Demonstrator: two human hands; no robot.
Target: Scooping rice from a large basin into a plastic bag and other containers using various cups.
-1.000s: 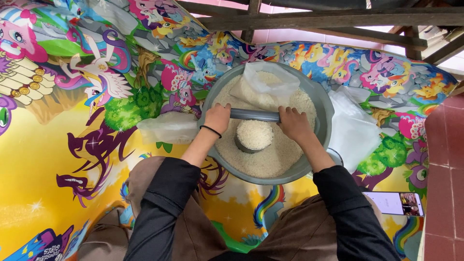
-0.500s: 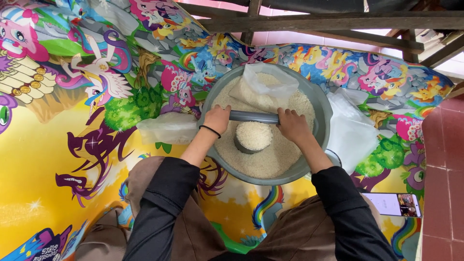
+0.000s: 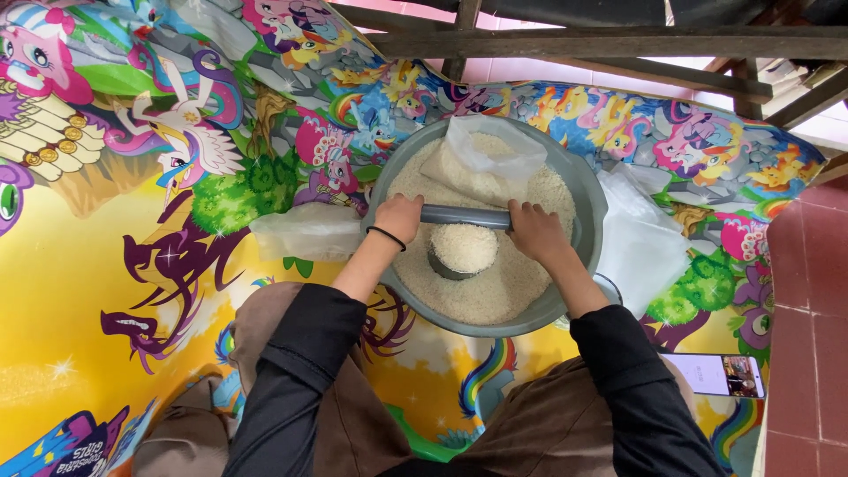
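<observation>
A big grey basin (image 3: 590, 201) full of white rice sits on a colourful cartoon mat. Both my hands grip a grey tube (image 3: 465, 216) held level across the basin: my left hand (image 3: 399, 217), with a black band on its wrist, holds the left end, and my right hand (image 3: 535, 233) holds the right end. Just below the tube a round metal cup (image 3: 462, 251) heaped with rice stands in the rice. An open clear plastic bag (image 3: 492, 150) holding rice lies at the basin's far side.
Clear plastic bags lie left (image 3: 309, 231) and right (image 3: 640, 243) of the basin. A phone (image 3: 717, 374) with a lit screen lies at lower right, beside red floor tiles (image 3: 808, 309). Dark wooden beams (image 3: 565, 42) cross the top. My knees are under the basin's near edge.
My hands and the tube have stayed over the rice-filled cup with barely any shift; the view has only moved slightly.
</observation>
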